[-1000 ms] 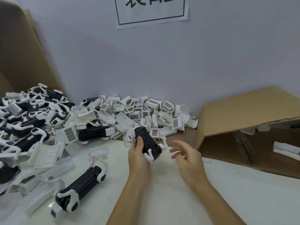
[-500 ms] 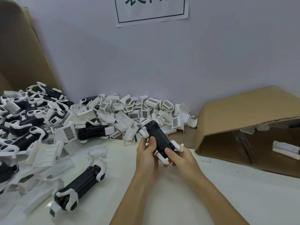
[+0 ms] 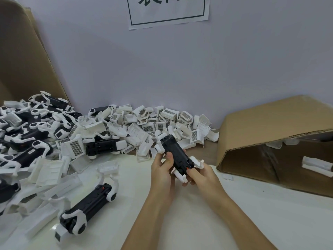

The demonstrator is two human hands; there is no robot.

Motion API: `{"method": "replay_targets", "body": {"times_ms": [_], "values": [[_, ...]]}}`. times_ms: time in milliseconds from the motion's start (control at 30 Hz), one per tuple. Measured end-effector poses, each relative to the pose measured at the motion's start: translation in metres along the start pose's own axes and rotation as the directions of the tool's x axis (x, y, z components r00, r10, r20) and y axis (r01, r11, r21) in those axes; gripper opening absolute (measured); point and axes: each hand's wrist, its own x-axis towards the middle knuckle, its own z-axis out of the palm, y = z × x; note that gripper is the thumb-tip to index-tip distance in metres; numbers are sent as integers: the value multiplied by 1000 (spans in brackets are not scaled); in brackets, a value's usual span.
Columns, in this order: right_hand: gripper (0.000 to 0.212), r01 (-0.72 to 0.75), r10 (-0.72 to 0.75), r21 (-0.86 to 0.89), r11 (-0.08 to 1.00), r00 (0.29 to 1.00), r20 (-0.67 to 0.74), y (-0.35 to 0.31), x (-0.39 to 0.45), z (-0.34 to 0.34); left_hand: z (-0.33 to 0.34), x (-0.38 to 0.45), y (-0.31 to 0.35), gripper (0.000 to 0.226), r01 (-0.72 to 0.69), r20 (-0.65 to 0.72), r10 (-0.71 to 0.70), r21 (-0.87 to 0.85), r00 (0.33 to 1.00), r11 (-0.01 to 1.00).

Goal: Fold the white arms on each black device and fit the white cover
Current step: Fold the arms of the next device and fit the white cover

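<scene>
- The left hand (image 3: 162,170) grips a black device (image 3: 175,153) above the table (image 3: 180,222), with its thumb curled over the top face and its other fingers hidden beneath.
- The right hand (image 3: 201,175) pinches the near end of the same device, its thumb tip just beside a small red dot, its other fingers curled under a white arm (image 3: 181,177).
- Another white arm (image 3: 197,162) sticks out just beyond the right-hand fingers; two more sit at the far end, past the left thumb.
- A pile of white covers (image 3: 144,121) lies just beyond the fingers, against the wall.
- A second black device (image 3: 88,210) lies on the table, left of the left-hand fingers.
- A cardboard box (image 3: 270,127) lies on its side, right of the right-hand fingers.
</scene>
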Motion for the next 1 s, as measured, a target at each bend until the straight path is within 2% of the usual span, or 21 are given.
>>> {"method": "replay_targets", "body": {"times_ms": [300,600,667,767,900,1000], "values": [[13,-3,3,12,1000,1000,-18,2,1,-1,-2,3,-1,21,-18,2,18,38,1000,999],[18,-28,29,72,997,999,-18,2,1,-1,-4,5,-3,22,-5,-12,6,24,1000,1000],[11,-8,8,90,996,1000,1,1,0,0,-4,6,-3,22,10,-21,-10,7,1000,1000],[26,9,-10,56,998,1000,19,1,0,0,-5,6,-3,20,19,-22,-19,10,1000,1000],[32,19,-20,48,999,1000,20,4,1,-1,-6,6,-4,19,14,-12,-14,14,1000,1000],[16,36,-36,10,999,999,17,7,2,-2,-5,5,-4,20,27,-10,-27,-5,1000,1000]]}}
